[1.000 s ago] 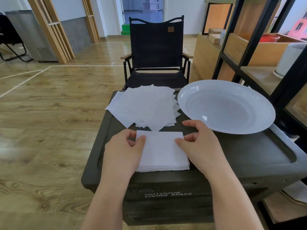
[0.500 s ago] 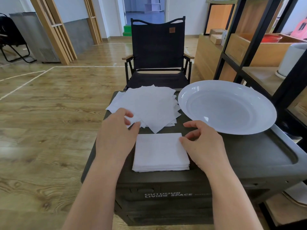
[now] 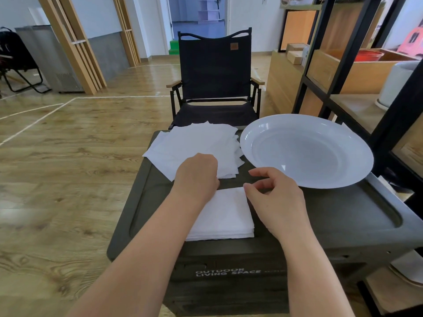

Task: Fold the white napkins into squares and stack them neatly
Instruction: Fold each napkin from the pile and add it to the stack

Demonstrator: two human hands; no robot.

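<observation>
Head view: a dark green storage box (image 3: 343, 216), lettered "OUTDOOR LIVING SPACE" on its front, is serving as the surface. A large white plate (image 3: 306, 149) is sitting on its far right part, its rim lying just beside the loose pile of unfolded napkins (image 3: 194, 143) at the far middle. A black folding chair (image 3: 215, 74) is standing directly behind the box, and a black-framed wooden shelf unit (image 3: 357, 72) is rising along the right side, close to the plate. Wooden flooring (image 3: 57, 168) is showing to the left. The stack of folded napkins (image 3: 226, 216) is lying square on the near middle of the surface, its left part being covered by the left forearm, which is crossing over it. The left hand (image 3: 196, 177) is resting on the near edge of the unfolded pile, knuckles up; its fingers are curling under the hand and are hidden, so whether they are pinching a sheet cannot be told. The right hand (image 3: 277, 202) is hovering at the far right corner of the folded stack, with its fingers (image 3: 258, 173) loosely curled and slightly apart, the thumb tip touching or just beside that corner and gripping nothing visible. The plate rim is lying just beyond these fingers.
</observation>
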